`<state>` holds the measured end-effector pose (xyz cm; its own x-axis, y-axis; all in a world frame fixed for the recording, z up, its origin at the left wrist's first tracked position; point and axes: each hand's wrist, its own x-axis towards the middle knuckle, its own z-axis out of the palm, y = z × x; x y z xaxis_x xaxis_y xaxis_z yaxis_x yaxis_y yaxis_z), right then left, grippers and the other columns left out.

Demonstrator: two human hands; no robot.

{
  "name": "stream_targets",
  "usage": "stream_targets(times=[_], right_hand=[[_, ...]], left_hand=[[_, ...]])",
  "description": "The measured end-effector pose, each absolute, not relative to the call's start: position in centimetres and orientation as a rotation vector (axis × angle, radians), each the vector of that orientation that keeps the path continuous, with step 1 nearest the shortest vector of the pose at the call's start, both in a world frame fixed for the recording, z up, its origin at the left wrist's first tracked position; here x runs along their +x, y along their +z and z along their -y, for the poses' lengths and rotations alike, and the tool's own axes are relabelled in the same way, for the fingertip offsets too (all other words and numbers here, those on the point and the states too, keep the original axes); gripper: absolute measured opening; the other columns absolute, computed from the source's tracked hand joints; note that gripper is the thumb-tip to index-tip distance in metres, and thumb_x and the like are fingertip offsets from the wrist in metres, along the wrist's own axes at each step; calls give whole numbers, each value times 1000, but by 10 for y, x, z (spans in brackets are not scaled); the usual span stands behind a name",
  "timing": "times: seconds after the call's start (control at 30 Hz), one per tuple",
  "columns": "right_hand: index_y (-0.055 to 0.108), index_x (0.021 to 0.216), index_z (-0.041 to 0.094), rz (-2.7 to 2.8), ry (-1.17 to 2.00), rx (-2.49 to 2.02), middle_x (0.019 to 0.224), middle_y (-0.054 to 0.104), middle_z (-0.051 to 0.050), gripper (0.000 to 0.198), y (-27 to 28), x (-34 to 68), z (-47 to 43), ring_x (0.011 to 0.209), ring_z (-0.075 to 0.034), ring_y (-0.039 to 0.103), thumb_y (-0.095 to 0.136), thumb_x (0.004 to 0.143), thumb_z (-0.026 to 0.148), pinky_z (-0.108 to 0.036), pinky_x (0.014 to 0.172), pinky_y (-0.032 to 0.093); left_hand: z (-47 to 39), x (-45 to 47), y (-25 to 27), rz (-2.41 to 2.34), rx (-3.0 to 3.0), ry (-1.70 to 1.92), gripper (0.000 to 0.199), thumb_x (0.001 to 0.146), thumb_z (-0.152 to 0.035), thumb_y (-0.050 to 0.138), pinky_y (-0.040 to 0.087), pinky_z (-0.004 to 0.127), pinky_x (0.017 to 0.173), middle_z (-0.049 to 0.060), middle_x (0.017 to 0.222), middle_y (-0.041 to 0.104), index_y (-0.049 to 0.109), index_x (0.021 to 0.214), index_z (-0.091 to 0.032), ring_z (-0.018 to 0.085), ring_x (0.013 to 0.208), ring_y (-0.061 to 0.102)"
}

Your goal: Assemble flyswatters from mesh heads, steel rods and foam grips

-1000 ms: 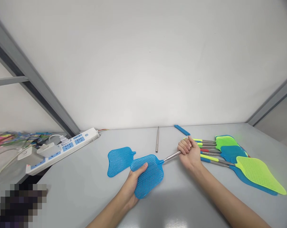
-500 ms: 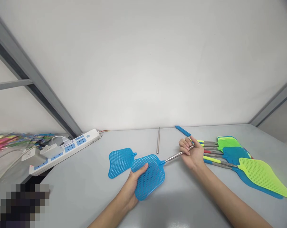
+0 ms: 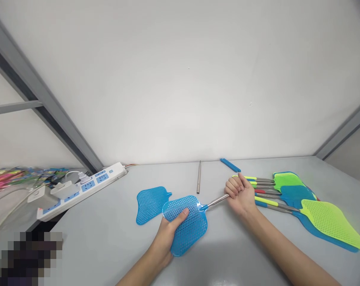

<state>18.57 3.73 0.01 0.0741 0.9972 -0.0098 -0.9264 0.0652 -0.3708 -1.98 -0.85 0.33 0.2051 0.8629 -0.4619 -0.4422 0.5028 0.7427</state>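
Tabletop (image 3: pixel 93 254), grey, fills the lower frame on my remote feed. At right I see a pile of green and blue fly swatters (image 3: pixel 331 222); at left, a white power strip (image 3: pixel 92 183). Just below centre is the blue swatter head (image 3: pixel 190 230), its mesh grasped by the left hand (image 3: pixel 165 237), thumb on top. I see the right hand (image 3: pixel 239 194) clenched around the metal rod (image 3: pixel 218 201) that meets its neck. A loose blue head (image 3: pixel 151 205) lies just left, with a bare tube (image 3: pixel 199 176) and blue sleeves (image 3: pixel 230 165) farther back.
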Motion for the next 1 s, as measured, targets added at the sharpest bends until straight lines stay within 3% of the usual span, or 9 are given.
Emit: stream_targets(times=[0.43, 1.0], right_hand=[[14, 48, 19, 213, 1420, -393, 39, 16, 9, 41, -11, 178, -38, 30, -4, 17, 47, 74, 19, -17, 26, 17], [18, 48, 19, 164, 1351, -437, 39, 17, 9, 41, 2, 173, -30, 30, -4, 16, 48, 74, 24, -16, 26, 15]], left_hand=[[8, -18, -4, -1072, 647, 1007, 33, 60, -28, 67, 46, 35, 79, 10, 93, 64, 59, 89, -13, 24, 87, 59], [12, -17, -12, -1227, 953, 1118, 25, 60, -29, 66, 47, 30, 74, 5, 82, 67, 61, 79, -15, 21, 78, 61]])
